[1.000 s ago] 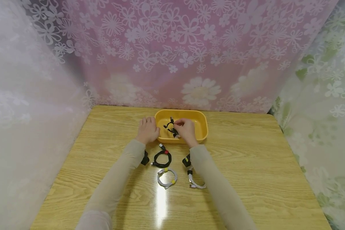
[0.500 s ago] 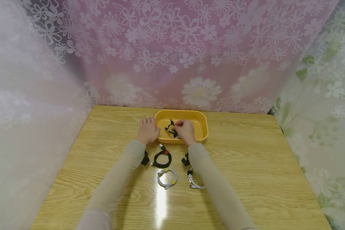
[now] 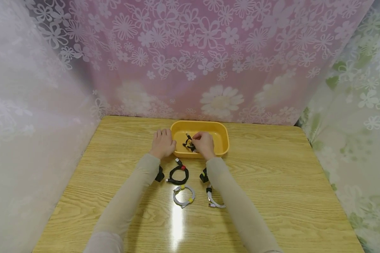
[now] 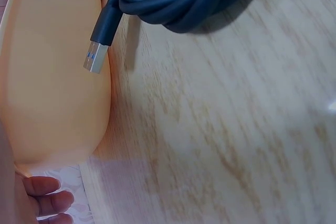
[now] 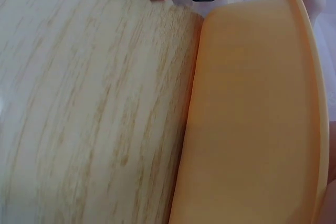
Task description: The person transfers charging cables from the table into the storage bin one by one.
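Note:
At the left end of the yellow plastic bin [image 3: 220,140], my left hand [image 3: 162,143] grips the rim. Some of its fingertips [image 4: 55,201] show at the lower left of the left wrist view. My right hand [image 3: 204,144] reaches into the bin and pinches a short black cable [image 3: 188,141], whose USB plug points up and left. Part of that cable is hidden behind the fingers. In the right wrist view the bin's wall [image 5: 247,119] covers most of the right hand.
In front of the bin lies a coiled black cable [image 3: 171,175] with a red tie. Nearer are a coiled light grey cable [image 3: 194,193] with yellow ties and a white cable [image 3: 213,200] with a black tie, partly under the right sleeve. A floral curtain [image 3: 190,70] hangs behind the table.
The black cable in the bin has shifted slightly right and down, with its plug turning leftward. My right hand has moved slightly with it; my left hand stays at the rim.

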### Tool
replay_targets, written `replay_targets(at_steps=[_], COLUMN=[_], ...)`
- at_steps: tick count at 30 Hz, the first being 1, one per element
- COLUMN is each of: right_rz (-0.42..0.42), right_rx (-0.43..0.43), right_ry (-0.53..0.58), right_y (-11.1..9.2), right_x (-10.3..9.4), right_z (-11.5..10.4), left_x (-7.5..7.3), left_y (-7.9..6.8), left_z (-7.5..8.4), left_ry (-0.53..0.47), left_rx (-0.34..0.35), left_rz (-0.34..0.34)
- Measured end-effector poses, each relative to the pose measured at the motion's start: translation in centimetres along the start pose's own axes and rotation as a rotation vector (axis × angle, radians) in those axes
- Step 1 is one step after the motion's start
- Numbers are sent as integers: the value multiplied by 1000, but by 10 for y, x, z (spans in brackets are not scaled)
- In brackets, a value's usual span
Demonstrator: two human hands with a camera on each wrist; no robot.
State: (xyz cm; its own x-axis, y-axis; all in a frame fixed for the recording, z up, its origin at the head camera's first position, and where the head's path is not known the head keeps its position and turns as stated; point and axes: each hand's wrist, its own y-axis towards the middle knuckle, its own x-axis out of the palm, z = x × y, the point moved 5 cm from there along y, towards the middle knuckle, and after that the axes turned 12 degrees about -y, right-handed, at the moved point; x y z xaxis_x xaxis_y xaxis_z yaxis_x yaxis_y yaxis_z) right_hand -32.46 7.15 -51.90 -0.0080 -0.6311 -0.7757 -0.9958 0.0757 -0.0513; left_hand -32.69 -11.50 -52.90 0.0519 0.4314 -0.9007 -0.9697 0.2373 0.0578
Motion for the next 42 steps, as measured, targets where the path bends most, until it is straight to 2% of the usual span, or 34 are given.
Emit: replay_targets(at_steps=[22,35,42], right_rz=[-11,23,14], right_rx=[-3,-16,-58], right_ry=[16,90,142], right_y=[1,-4,-10], right_x=[-1,-7,-18], right_z=[0,-2,-5], left_x=[2,0,-2], left_y=[2,1,-1], left_z=[-1,0,2], left_ry=[5,3,4], left_rx=[-1,3,-5], left_rz=[-11,-13,-18])
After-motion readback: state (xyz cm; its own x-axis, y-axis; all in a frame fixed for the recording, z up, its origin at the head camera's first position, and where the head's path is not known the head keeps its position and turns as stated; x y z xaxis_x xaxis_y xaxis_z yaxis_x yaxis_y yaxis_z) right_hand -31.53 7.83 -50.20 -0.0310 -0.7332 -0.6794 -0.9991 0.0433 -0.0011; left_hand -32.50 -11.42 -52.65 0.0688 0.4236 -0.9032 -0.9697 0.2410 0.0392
